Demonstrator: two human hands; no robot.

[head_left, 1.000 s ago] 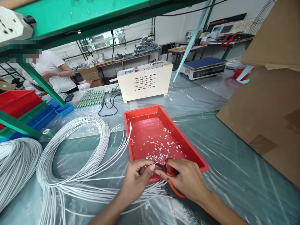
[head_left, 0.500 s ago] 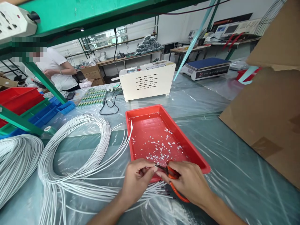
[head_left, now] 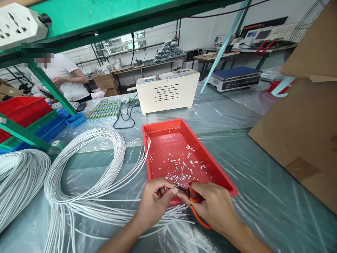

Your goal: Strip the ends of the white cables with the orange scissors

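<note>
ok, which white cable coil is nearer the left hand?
The white coil just left of the red tray, with loose strands fanning toward the left hand. The other coil is farther off, cut by the picture's left edge.

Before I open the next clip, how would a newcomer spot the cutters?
Start at the red tray in the middle. At its near end, the right hand holds the cutters, dark blades pointing toward the left hand. Their orange handles set them apart from the white cables nearby.
</note>
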